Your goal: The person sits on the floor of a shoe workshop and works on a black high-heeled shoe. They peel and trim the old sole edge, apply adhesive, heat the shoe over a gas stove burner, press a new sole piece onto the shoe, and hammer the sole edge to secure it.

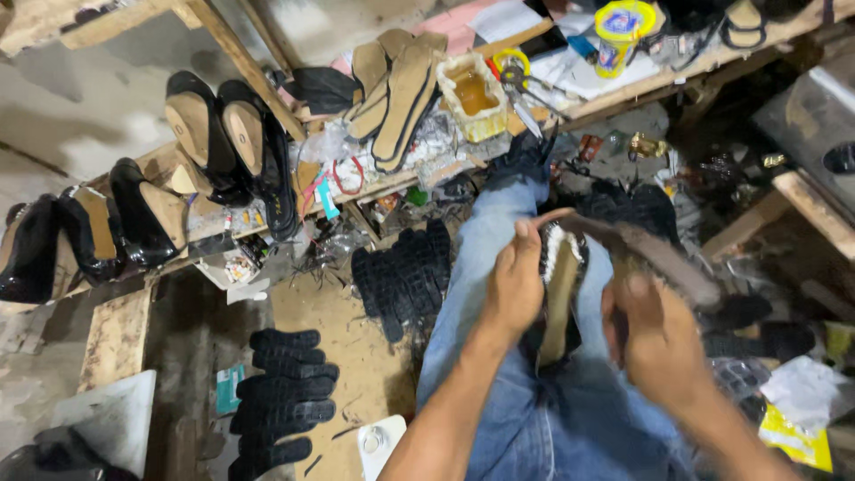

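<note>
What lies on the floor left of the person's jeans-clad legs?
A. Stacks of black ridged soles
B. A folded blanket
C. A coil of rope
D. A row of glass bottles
A: black ridged soles lie in overlapping rows on the floor, with another batch closer to the left leg.

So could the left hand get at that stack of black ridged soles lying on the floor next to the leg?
Probably yes. The left hand grips the shoe on the lap, but the black soles lie just beside the knee, with nothing between; the hand would need to let go first.
</note>
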